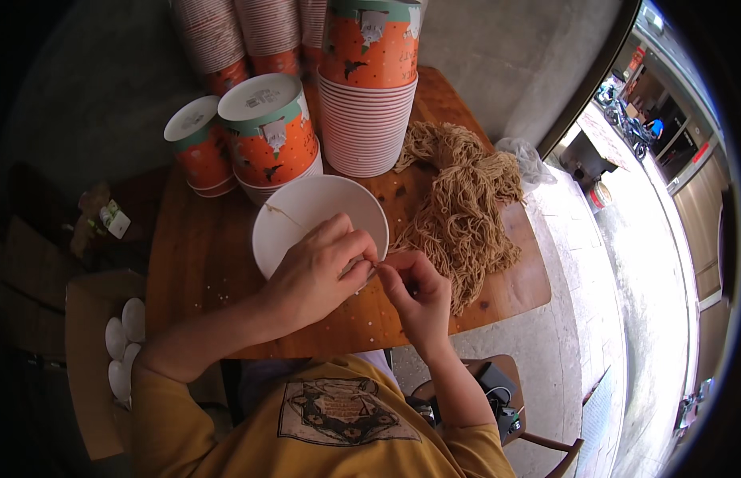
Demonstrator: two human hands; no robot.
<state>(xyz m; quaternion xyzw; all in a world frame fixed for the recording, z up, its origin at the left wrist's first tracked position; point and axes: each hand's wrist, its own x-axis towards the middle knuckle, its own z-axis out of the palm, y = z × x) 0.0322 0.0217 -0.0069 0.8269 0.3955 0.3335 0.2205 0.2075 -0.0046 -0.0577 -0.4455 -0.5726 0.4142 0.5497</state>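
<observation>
A white-lined paper bucket (322, 197) lies tilted at the near middle of the table, its open mouth toward me. A thin tan cord (284, 213) shows against its white inside at the upper left. My left hand (318, 259) reaches across the mouth, thumb and fingers pinched. My right hand (418, 295) meets it at the bucket's right rim, also pinched. Between their fingertips a tiny bit of cord shows; most of it is covered by the fingers. A heap of tan cords (466, 215) lies just right of the bucket.
Orange and green paper buckets stand upside down behind: a tall stack (366, 119), a shorter stack (267, 131) and a small one (203, 151). More wrapped stacks (267, 28) rise at the wall. A carton (91, 358) with white cups is at lower left, a chair (498, 370) at lower right.
</observation>
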